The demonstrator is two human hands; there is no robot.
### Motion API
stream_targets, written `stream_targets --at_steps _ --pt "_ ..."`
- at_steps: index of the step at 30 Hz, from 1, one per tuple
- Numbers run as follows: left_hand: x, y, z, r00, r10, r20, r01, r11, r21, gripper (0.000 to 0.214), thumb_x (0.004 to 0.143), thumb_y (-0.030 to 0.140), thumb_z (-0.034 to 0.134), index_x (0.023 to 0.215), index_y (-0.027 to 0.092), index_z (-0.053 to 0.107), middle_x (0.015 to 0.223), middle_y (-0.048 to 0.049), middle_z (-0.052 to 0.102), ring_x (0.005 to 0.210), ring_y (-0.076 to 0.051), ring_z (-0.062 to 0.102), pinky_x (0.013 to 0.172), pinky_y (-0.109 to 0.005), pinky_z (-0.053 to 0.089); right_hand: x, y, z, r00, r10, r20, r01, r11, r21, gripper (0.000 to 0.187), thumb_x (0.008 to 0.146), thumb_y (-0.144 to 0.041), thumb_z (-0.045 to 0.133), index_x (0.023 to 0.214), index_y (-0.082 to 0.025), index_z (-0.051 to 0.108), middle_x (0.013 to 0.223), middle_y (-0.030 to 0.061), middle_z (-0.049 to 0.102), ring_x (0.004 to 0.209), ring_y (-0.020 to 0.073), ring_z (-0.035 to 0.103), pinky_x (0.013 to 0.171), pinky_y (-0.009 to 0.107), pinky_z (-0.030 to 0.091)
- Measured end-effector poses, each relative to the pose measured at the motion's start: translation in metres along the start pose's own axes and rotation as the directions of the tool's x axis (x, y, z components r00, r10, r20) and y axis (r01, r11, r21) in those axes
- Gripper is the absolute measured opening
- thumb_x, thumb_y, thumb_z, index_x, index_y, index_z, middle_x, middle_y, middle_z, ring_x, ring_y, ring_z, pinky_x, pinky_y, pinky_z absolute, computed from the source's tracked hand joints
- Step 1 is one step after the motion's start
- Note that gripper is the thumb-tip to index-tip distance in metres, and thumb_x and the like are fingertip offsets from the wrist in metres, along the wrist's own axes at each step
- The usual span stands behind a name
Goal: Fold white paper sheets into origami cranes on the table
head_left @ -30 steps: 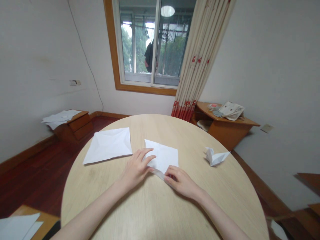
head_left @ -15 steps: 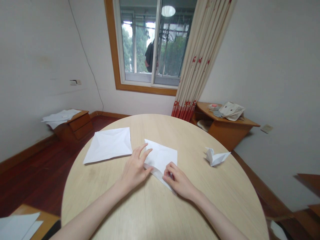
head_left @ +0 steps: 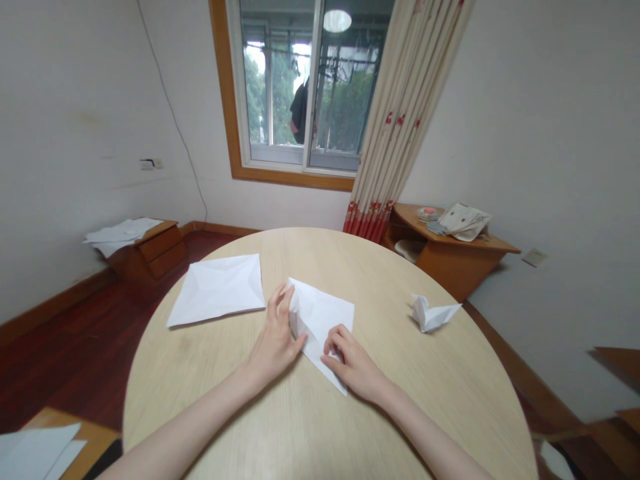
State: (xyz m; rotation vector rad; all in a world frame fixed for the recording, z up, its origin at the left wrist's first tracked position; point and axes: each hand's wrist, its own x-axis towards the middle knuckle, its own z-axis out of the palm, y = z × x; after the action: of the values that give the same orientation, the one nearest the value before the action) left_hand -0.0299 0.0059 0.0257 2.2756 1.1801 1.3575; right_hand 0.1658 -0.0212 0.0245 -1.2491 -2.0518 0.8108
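A folded sheet of white paper [head_left: 320,313] lies on the table between my hands, slightly raised and creased at its left side. My left hand [head_left: 277,333] is on the left edge of the paper, fingertips at the upper left corner and thumb at the lower left edge, with a bulging flap between them. Over the lower right part of the paper, my right hand [head_left: 353,360] has curled fingers, with the thumb against the sheet. A stack of creased white paper [head_left: 220,290] lies left of my left hand. To the right stands a folded paper bird [head_left: 433,313].
The round wooden table [head_left: 280,427] fills the foreground. A low drawer cabinet [head_left: 160,250] with papers stands back left. A corner shelf [head_left: 450,257] at right bears a cloth bag [head_left: 465,221]. A curtain [head_left: 395,127] hangs by the window, beyond which a person [head_left: 299,113] is partly visible.
My left fingers have drawn back to the left edge of the paper, and its lower flap now lies differently. My right hand has shifted slightly left.
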Motion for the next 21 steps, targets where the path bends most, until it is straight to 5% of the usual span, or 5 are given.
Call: stream_targets --at_steps 14,21 --pt "-0.007 -0.009 0.009 0.985 -0.037 0.169 0.02 0.994 0.104 0.096 0.073 0.01 0.06 0.147 0.024 0.001 0.15 -0.0153 0.018 0.14 -0.029 0.02 0.111 -0.049 0.03 -0.001 0.003 0.002 0.999 -0.033 -0.006 0.033 0.999 -0.043 0.014 0.08 -0.011 0.056 0.083 -0.021 0.048 0.09 0.0016 0.047 0.08 0.016 0.049 0.076 0.031 0.043" --pt "-0.008 -0.016 0.014 0.98 -0.023 0.198 -0.003 0.991 0.13 0.087 0.073 0.01 0.059 0.146 0.02 0.013 0.148 -0.0159 0.029 0.138 -0.029 0.027 0.11 -0.05 0.031 -0.001 0.009 -0.002 0.996 -0.085 0.018 0.087 0.99 -0.113 0.01 0.083 -0.014 0.055 0.089 -0.021 0.059 0.096 0.0042 0.054 0.083 0.0164 0.055 0.075 0.03 0.046"
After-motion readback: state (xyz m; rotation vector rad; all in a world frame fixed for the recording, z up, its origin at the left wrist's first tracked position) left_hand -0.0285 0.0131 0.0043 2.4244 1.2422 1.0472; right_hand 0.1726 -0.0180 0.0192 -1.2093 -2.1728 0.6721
